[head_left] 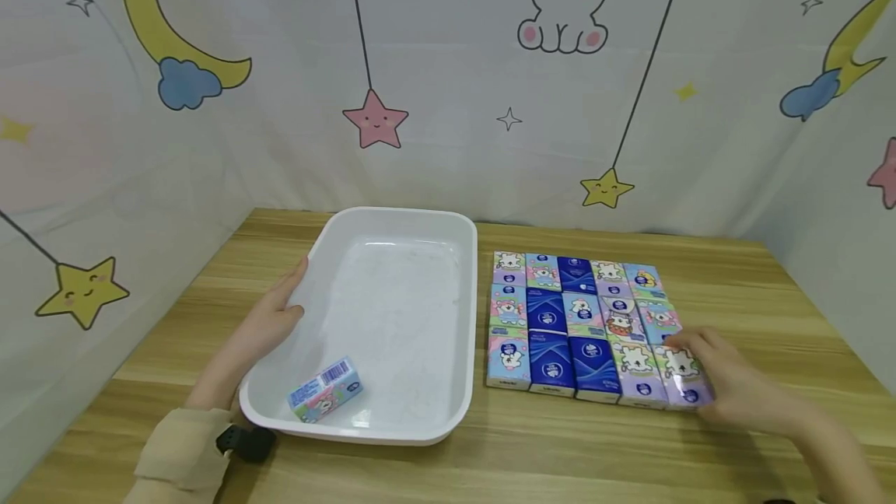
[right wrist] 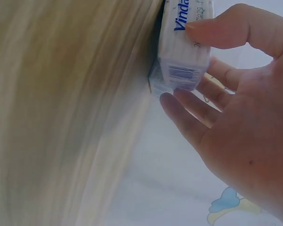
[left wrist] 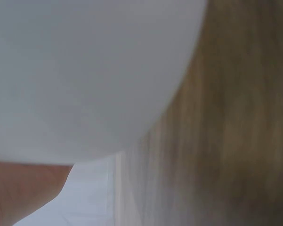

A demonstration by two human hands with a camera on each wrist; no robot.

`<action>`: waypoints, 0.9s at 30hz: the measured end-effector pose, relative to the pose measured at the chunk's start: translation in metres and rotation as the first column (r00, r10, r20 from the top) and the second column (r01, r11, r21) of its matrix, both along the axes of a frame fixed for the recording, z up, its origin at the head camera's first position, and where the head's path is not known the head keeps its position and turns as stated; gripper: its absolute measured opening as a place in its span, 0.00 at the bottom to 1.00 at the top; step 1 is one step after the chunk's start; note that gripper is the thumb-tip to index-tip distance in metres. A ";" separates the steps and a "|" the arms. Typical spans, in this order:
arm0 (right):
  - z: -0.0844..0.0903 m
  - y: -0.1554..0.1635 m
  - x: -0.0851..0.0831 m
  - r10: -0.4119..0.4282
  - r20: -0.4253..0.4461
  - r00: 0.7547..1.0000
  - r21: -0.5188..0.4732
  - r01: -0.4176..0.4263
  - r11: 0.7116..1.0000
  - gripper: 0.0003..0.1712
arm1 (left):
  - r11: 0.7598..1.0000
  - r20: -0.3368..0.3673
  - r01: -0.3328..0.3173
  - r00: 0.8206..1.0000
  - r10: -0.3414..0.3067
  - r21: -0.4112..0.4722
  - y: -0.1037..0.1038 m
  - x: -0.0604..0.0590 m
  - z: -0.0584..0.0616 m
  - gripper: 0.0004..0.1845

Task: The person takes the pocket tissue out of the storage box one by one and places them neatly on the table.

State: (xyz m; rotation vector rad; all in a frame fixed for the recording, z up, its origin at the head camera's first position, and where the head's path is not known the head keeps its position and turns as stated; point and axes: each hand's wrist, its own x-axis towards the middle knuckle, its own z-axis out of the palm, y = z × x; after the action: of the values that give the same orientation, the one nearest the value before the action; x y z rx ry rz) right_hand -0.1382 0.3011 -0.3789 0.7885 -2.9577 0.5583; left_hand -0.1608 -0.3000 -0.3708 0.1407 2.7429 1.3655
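My left hand (head_left: 269, 323) holds the left rim of a white plastic tray (head_left: 473, 317). One tissue pack (head_left: 326, 390) lies tilted in the tray's near left corner, its barcode side showing. To the right, small tissue packs (head_left: 584, 315) in blue, purple and pink stand side by side in rows. At the near right corner of that block, my right hand (head_left: 745, 389) pinches a purple-and-green tissue pack (head_left: 682, 376). In the right wrist view, the thumb presses that pack's lettered side (right wrist: 186, 47), with the other fingers behind it. The left wrist view shows mostly the tray's blurred outer wall (left wrist: 84, 80).
Everything stands on a wood-grain table (head_left: 532, 457). A white cloth (head_left: 462, 99) printed with stars, moons and a rabbit hangs behind the table and along both sides. A narrow strip of table separates the tray from the block of packs.
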 end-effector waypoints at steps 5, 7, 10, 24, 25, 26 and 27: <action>0.001 -0.002 0.001 -0.012 0.031 0.999 0.000 0.012 1.000 0.51 | 1.000 -0.009 0.003 1.000 -0.003 -0.003 0.000 0.000 0.000 0.39; 0.001 -0.003 0.002 -0.015 0.037 0.999 0.001 0.015 1.000 0.51 | 1.000 -0.006 0.002 1.000 -0.002 -0.003 0.000 0.000 0.000 0.39; 0.001 -0.004 0.002 -0.016 0.048 0.999 -0.002 0.017 1.000 0.51 | 1.000 0.000 0.002 1.000 -0.002 0.000 0.000 0.000 0.001 0.39; 0.001 -0.008 0.002 -0.004 0.037 0.999 0.002 0.004 1.000 0.47 | 1.000 -0.006 0.001 1.000 -0.001 -0.011 0.001 0.001 0.001 0.39; 0.001 -0.009 0.002 -0.003 0.034 0.999 0.005 0.002 1.000 0.47 | 1.000 -0.006 0.001 1.000 -0.001 -0.012 0.001 0.001 0.001 0.39; 0.002 -0.010 0.002 0.000 0.031 1.000 0.009 -0.001 1.000 0.47 | 1.000 -0.006 -0.001 1.000 0.001 -0.013 0.001 0.001 0.001 0.39; 0.003 -0.011 0.002 -0.001 0.030 1.000 0.017 0.001 1.000 0.46 | 1.000 -0.007 0.000 1.000 0.000 -0.012 0.001 0.001 0.001 0.39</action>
State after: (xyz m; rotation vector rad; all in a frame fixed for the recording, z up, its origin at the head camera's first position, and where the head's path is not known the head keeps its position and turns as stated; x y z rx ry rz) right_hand -0.1361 0.2903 -0.3760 0.7866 -2.9943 0.5510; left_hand -0.1599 -0.2993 -0.3695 0.1441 2.7559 1.3512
